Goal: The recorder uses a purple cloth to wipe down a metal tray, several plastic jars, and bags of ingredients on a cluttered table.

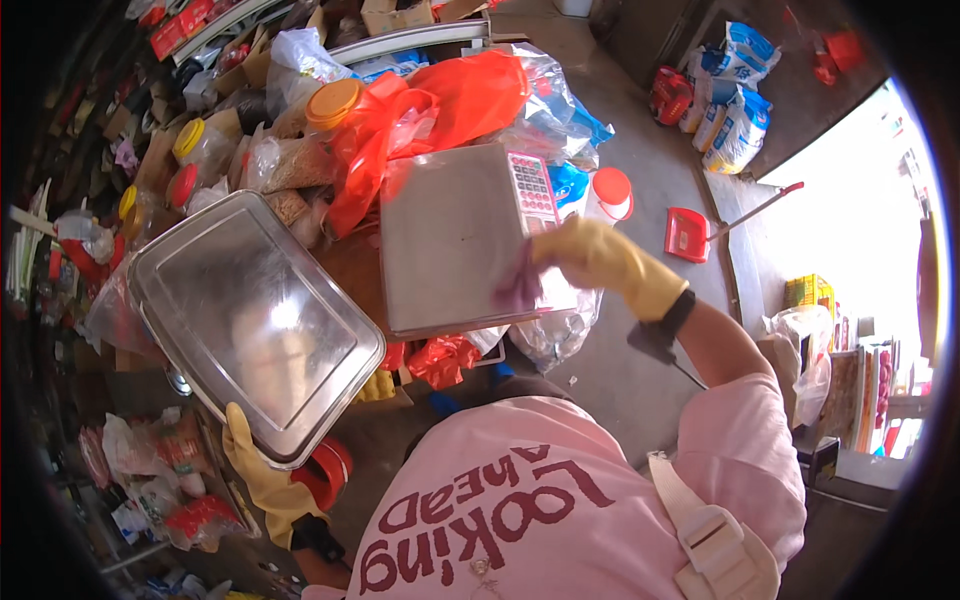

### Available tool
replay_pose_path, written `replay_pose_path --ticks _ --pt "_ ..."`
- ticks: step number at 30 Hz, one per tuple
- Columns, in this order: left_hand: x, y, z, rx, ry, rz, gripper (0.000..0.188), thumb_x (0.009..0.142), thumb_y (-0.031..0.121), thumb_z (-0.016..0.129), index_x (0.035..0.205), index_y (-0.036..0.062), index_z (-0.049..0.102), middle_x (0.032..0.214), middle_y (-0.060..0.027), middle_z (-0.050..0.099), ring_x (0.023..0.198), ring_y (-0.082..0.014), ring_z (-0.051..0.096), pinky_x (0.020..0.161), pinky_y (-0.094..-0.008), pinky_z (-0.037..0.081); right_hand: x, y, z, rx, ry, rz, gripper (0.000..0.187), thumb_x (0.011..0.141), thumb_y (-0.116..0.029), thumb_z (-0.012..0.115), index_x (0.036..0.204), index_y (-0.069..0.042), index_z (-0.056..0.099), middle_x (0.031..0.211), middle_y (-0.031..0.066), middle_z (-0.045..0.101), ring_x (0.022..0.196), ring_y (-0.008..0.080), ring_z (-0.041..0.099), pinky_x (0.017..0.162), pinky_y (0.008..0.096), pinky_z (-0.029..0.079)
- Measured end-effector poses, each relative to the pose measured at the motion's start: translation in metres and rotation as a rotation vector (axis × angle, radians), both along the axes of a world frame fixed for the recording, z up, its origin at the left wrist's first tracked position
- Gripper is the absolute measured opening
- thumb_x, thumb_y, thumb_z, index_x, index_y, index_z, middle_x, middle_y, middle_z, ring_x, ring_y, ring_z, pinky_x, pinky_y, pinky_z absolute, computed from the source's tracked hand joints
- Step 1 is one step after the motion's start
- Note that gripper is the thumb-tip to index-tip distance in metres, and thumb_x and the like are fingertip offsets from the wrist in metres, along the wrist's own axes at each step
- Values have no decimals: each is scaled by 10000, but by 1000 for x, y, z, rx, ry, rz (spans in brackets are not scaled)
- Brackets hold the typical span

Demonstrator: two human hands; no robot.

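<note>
My left hand (258,470), in a yellow rubber glove, grips the near edge of a shiny rectangular metal tray (240,310), with the thumb on its rim. The tray is tilted, left of a weighing scale (445,240) with a flat metal platform. A keypad panel (533,185) runs along the scale's right side. My right hand (600,258), gloved the same way, is closed on a purple cloth (521,285). That cloth lies against the scale's right side, below the keys, and is slightly blurred.
Red plastic bags (440,105) and lidded jars (333,104) crowd behind the scale. Packed goods (160,450) fill the left side. On the floor to the right are a red dustpan (688,236), a white tub with a red lid (611,195) and white-and-blue sacks (738,130).
</note>
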State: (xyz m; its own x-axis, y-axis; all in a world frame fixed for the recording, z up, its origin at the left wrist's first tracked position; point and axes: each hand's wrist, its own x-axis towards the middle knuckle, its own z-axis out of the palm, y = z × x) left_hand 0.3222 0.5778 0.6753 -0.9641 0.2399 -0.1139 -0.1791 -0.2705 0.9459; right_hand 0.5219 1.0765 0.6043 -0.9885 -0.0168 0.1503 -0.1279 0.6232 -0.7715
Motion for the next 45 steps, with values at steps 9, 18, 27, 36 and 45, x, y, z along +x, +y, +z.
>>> replay_pose_path --ticks 9,18,27,36,45 --pt "4 39 10 -203 13 100 492 1079 312 619 1439 -20 575 1366 -145 639 1166 -256 664 970 -393 586 -97 103 -69 17 211 -486 484 820 34 656 1299 -29 678 1154 194 739 1111 338 706 976 405 537" --pt "17 50 13 -232 32 23 507 1088 375 593 1420 -7 591 1302 -142 689 1083 -268 711 912 -397 622 31 13 -82 -21 89 81 398 749 44 634 1117 -36 761 983 196 743 926 380 712 787 438 569" --pt "15 50 18 -257 95 -3 519 1090 385 588 1421 -14 575 1295 -137 683 1111 -252 697 942 -389 604 63 65 -32 -448 -17 -178 474 781 86 554 1200 -18 750 1179 146 760 1118 262 717 981 384 551" --pt "29 55 23 -242 57 147 529 1070 381 622 1409 -23 588 1305 -126 665 1117 -235 672 934 -379 581 -72 77 -99 79 412 -400 441 834 67 529 1234 -10 696 999 203 753 958 389 731 854 425 571" --pt "20 32 15 -190 35 158 484 1084 361 608 1424 19 585 1320 -121 678 1123 -267 692 944 -411 604 90 5 -77 -225 -72 95 483 643 102 477 1043 36 740 907 203 753 864 344 728 780 428 561"
